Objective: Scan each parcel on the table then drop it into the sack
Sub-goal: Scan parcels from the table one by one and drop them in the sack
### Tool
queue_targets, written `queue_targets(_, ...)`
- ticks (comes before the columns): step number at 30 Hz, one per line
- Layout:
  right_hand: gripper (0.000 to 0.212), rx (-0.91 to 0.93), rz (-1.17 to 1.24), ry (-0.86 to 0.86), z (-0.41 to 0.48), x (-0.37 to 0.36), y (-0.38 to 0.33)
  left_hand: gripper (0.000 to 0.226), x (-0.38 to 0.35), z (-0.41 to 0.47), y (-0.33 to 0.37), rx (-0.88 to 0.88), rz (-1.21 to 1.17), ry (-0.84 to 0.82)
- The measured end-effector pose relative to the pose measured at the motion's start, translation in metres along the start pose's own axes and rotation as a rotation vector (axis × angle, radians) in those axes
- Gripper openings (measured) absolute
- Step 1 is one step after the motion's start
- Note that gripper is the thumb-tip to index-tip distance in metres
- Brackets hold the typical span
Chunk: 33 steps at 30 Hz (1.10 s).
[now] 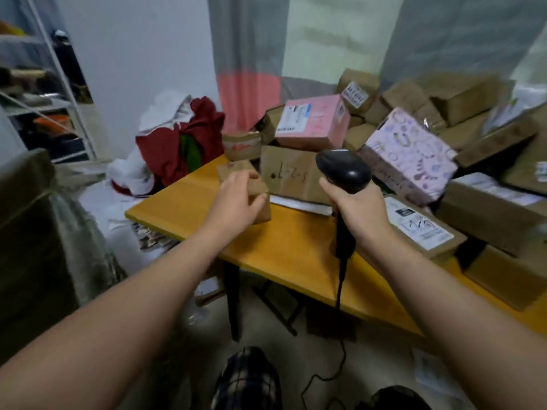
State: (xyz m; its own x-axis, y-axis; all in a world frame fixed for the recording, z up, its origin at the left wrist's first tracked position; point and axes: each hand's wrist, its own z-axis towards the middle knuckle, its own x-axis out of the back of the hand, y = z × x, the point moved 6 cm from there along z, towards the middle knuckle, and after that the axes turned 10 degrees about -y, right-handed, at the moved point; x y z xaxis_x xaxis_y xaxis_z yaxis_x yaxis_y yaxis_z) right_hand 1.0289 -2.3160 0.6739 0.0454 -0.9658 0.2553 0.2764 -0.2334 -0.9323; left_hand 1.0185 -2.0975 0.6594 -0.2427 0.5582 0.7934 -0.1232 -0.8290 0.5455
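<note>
Leftward, finds what looks like a greyish woven sack (77,232) beside the yellow wooden bench (281,250), handy for drops. Grips small brown cardboard parcel (262,189) at bench's left end, left hand (236,202) curled over it. Clutches black handheld barcode scanner (344,170) upright in right hand (356,214), presumably ready to read.

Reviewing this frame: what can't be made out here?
Head view, small brown parcel: any label is hidden under the left hand gripping it.
Head view, scanner: its trigger is covered by the right hand.
Head view, pink box: label text too blurred to read.
Head view, parcel pile: cut off by right edge.
</note>
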Motion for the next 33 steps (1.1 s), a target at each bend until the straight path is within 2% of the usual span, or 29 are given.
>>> queue_targets(5,0.04,0.083,0.096,0.031,0.057,0.009,-0.018,0.048,-0.01,0.085,-0.004,0.039,-0.02,-0.011)
queue_targets(8,0.035,0.124,0.049,-0.015,0.096,-0.001,-0.028,0.058,-0.013,0.134,-0.008,0.056,-0.228,-0.066)
queue_targets(11,0.04,0.147,-0.007,-0.029,0.125,-0.009,-0.024,0.067,-0.017,0.172,-0.006,0.083,-0.35,-0.105)
queue_targets(13,0.045,0.137,-0.019,-0.024,0.136,-0.011,-0.016,0.066,-0.022,0.191,-0.011,0.11,-0.343,-0.14)
queue_targets(16,0.051,0.114,-0.019,-0.05,0.143,-0.013,-0.004,0.06,-0.031,0.202,-0.016,0.167,-0.515,-0.203)
queue_targets(18,0.053,0.125,-0.041,-0.072,0.142,-0.014,-0.001,0.048,-0.031,0.202,-0.01,0.134,-0.599,-0.181)
queue_targets(24,0.06,0.208,0.01,-0.07,0.116,-0.006,-0.003,0.03,0.008,0.176,0.003,-0.002,-0.908,0.159)
queue_targets(28,0.059,0.275,0.124,0.013,0.076,0.001,-0.014,0.014,0.035,0.137,0.018,-0.133,-0.967,0.228)
queue_targets(33,0.048,0.299,0.241,0.148,0.023,0.013,-0.025,0.028,0.036,0.053,0.035,-0.161,-1.021,0.22)
